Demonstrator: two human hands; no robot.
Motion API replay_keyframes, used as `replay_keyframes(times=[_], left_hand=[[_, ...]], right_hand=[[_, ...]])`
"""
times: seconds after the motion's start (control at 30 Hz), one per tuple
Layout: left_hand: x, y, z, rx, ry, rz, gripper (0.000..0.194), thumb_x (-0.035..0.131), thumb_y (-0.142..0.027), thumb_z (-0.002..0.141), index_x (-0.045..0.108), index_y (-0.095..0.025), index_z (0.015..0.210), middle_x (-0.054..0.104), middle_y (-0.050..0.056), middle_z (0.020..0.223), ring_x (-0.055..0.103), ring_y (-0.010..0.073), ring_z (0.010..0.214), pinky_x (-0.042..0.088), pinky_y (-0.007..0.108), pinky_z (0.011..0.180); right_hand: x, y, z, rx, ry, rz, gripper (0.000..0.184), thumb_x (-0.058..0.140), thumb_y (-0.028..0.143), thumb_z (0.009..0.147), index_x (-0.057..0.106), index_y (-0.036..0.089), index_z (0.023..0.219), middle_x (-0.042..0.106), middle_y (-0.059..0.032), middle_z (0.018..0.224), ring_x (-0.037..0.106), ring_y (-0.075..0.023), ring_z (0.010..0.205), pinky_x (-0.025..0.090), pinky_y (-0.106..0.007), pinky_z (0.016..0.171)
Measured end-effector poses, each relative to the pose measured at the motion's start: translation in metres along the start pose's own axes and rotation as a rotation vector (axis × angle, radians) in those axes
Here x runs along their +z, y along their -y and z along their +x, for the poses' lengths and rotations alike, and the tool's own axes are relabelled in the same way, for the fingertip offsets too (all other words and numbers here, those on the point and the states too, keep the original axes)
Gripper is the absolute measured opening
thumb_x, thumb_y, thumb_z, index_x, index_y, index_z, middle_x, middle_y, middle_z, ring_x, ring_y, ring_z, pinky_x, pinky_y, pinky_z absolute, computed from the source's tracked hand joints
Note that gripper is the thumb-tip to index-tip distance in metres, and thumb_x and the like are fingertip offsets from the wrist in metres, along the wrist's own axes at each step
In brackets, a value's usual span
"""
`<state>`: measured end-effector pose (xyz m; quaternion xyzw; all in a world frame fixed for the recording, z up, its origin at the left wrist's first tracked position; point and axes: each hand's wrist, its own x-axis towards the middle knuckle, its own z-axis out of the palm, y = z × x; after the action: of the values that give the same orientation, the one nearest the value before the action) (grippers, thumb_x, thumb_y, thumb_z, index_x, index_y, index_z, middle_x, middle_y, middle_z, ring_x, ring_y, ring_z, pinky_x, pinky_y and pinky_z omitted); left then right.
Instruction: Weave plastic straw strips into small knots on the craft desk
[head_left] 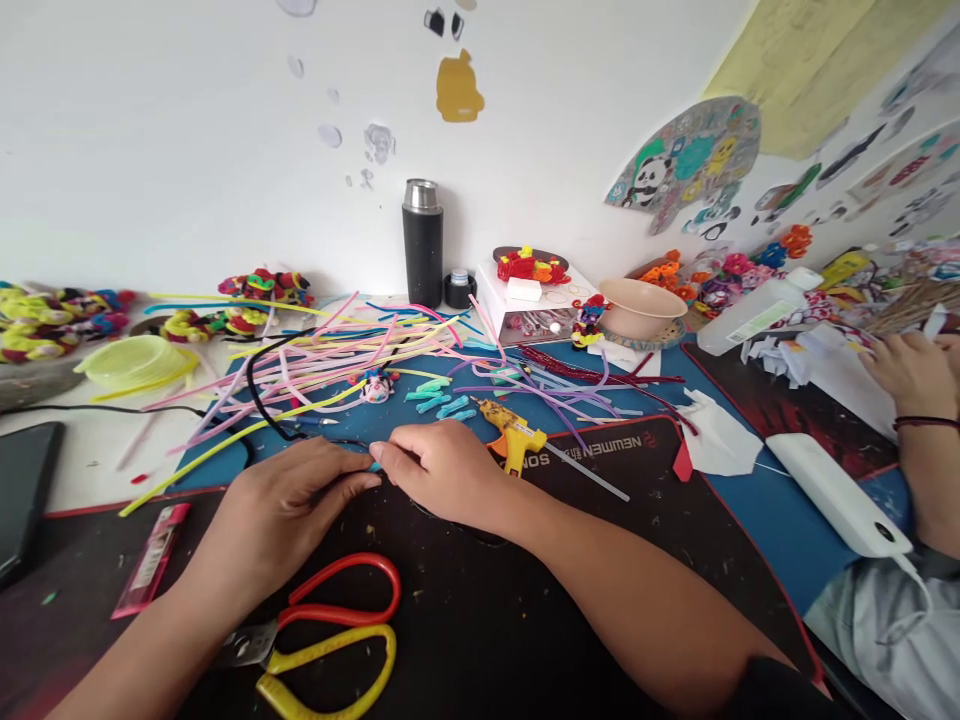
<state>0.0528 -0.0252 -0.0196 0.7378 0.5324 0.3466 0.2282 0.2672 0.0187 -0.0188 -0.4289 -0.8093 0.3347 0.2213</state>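
Note:
My left hand (292,500) and my right hand (446,470) meet over the dark mat, fingertips pinched together. Between them a bit of a small teal pipe cleaner piece (376,466) shows; my fingers cover the rest. Several short teal twisted pipe cleaner pieces (442,402) lie just beyond my right hand. A yellow glue gun (517,437) rests beside that hand, with a clear glue stick (589,474) poking out of its back. Scissors (337,645) with one red and one yellow handle lie near my left forearm, which partly hides the blades.
Loose pipe cleaners (352,360) spread across the back, near a black thermos (424,245). A phone (28,495) and a pink packet (154,560) are at left. At right lie crumpled tissue (716,435), a white device (836,495) and another person's hand (907,375) holding paper.

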Motion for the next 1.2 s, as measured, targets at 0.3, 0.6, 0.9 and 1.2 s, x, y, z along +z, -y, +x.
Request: replay_keyframes(times=[0.3, 0.6, 0.9, 1.2], left_hand=[[0.005, 0.001, -0.002, 0.038, 0.061, 0.068, 0.027, 0.069, -0.052, 0.097, 0.084, -0.031, 0.088, 0.086, 0.004, 0.085, 0.078, 0.0267, 0.077, 0.058, 0.032, 0.073], [-0.012, -0.011, 0.001, -0.275, -0.122, 0.186, 0.037, 0.076, -0.065, 0.091, 0.084, -0.029, 0.097, 0.086, -0.007, 0.088, 0.078, 0.0208, 0.072, 0.053, 0.022, 0.067], [-0.008, -0.04, 0.057, -0.205, 0.23, 0.383, 0.037, 0.055, -0.063, 0.083, 0.074, -0.031, 0.082, 0.084, 0.004, 0.083, 0.074, 0.0303, 0.072, 0.056, 0.037, 0.073], [0.044, -0.012, 0.085, 0.001, 0.343, 0.466, 0.038, 0.055, -0.055, 0.091, 0.081, -0.027, 0.092, 0.086, 0.011, 0.1, 0.078, 0.0359, 0.098, 0.057, 0.042, 0.088]], right_hand=[[-0.003, 0.002, 0.001, 0.008, 0.072, -0.081, 0.046, 0.064, 0.041, 0.113, 0.065, 0.02, 0.072, 0.065, -0.001, 0.071, 0.055, -0.0161, 0.07, 0.023, -0.033, 0.064], [-0.047, -0.022, 0.018, 0.116, -0.274, 0.485, 0.051, 0.055, 0.057, 0.114, 0.067, 0.022, 0.08, 0.05, 0.0063, 0.054, 0.053, -0.0135, 0.049, 0.041, -0.027, 0.059], [-0.053, -0.045, 0.033, 0.046, -0.445, 0.761, 0.053, 0.062, 0.063, 0.108, 0.061, 0.023, 0.074, 0.048, 0.0078, 0.048, 0.046, -0.0106, 0.039, 0.039, -0.024, 0.047], [-0.053, -0.059, 0.038, 0.018, -0.492, 0.764, 0.056, 0.063, 0.07, 0.106, 0.064, 0.022, 0.077, 0.049, 0.0074, 0.05, 0.049, -0.0103, 0.04, 0.041, -0.024, 0.047]])
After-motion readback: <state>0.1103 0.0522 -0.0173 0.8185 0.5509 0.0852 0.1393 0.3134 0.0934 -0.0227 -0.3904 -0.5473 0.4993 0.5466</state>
